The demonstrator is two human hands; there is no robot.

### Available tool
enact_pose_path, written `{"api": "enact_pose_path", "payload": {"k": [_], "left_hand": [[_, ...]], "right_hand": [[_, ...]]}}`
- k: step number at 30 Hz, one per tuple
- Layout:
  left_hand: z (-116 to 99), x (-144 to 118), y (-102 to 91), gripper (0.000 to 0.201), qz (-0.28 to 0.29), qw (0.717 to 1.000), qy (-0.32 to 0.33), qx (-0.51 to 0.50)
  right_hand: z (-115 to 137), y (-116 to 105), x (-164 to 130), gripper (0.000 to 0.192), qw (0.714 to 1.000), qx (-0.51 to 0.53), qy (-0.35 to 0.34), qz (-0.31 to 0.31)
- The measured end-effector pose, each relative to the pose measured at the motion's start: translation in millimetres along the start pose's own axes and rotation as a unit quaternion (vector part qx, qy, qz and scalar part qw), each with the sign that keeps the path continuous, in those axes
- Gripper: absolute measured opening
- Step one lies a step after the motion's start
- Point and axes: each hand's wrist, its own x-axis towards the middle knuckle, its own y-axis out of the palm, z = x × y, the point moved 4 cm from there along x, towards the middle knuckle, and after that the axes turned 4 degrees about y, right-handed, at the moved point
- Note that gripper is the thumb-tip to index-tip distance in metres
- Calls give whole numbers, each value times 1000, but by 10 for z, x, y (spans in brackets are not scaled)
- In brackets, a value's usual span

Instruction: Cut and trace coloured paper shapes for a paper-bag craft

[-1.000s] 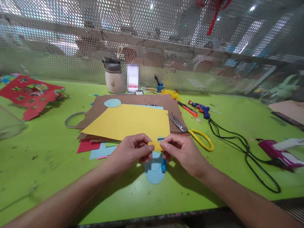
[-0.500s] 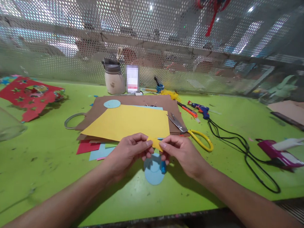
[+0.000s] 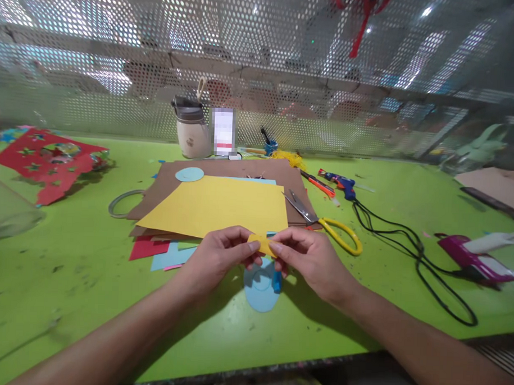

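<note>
A small yellow paper piece (image 3: 261,244) is pinched between my left hand (image 3: 225,252) and my right hand (image 3: 307,259), thumbs on top at either end. Below the fingers, a light blue paper disc (image 3: 259,296) with a ring mark lies on the table, partly covered by my fingertips. A small blue cylinder (image 3: 277,282) shows under my right fingers; whether it touches them I cannot tell. Just beyond the hands lies a large yellow sheet (image 3: 223,205). Scissors with yellow handles (image 3: 340,234) rest at its right edge, blades open.
Brown card (image 3: 236,166) lies under the yellow sheet, with a pale blue disc (image 3: 189,174) on it. At right are a glue gun (image 3: 341,184), its black cord (image 3: 419,260) and a purple object (image 3: 474,259). A tumbler (image 3: 191,131) stands behind; a tape ring (image 3: 124,203) lies left.
The yellow piece has tilted slightly between my fingers and shows a flatter strip shape. Both hands keep their pinch in nearly the same place.
</note>
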Motion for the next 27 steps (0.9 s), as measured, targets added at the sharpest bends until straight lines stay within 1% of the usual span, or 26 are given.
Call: {"api": "enact_pose_path", "payload": {"k": [6, 11, 15, 18, 24, 27], "left_hand": [[-27, 1, 33, 14, 20, 999, 15, 34], [-68, -14, 37, 16, -4, 998, 23, 60], [-73, -26, 40, 17, -8, 998, 13, 68], [-76, -22, 31, 19, -16, 997, 9, 77], [-83, -2, 34, 18, -35, 997, -3, 62], [-90, -11, 46, 17, -45, 997, -9, 58]], "right_hand": [[12, 13, -13, 26, 1000, -9, 3, 0], [27, 6, -13, 27, 1000, -18, -1, 6], [62, 4, -33, 30, 999, -43, 1, 11], [75, 9, -43, 30, 999, -41, 2, 20], [9, 24, -33, 35, 999, -17, 47, 20], [-9, 26, -24, 36, 998, 0, 58, 19]]}}
